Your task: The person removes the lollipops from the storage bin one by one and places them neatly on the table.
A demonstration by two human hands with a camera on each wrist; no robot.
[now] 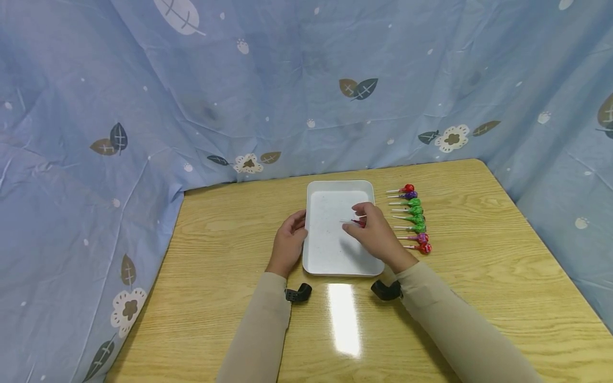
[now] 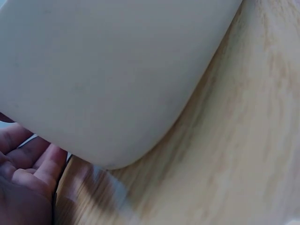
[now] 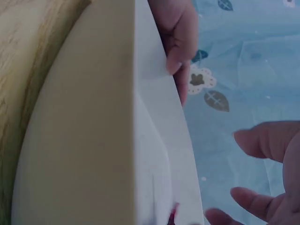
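Note:
A white tray (image 1: pixel 342 267) lies on the wooden table. At its left side rests my left hand (image 1: pixel 289 238), fingers and thumb against the outer wall near the rim. Above the tray's right half hovers my right hand (image 1: pixel 372 232), thumb and fingers spread apart. Below them is a dark red lollipop (image 1: pixel 358 221) with a white stick pointing left; the fingers partly hide it. The right wrist view shows the lollipop (image 3: pixel 172 214) low in the frame, apart from the spread thumb and fingers.
Right of the tray, several wrapped lollipops (image 1: pixel 414 210) lie in a column, sticks leftward: red, purple, green and pink wrappers. Blue patterned cloth (image 1: pixel 297 122) hangs behind the table (image 1: pixel 230 239) and along its sides. Black wrist-worn devices (image 1: pixel 299 293) sit at both cuffs.

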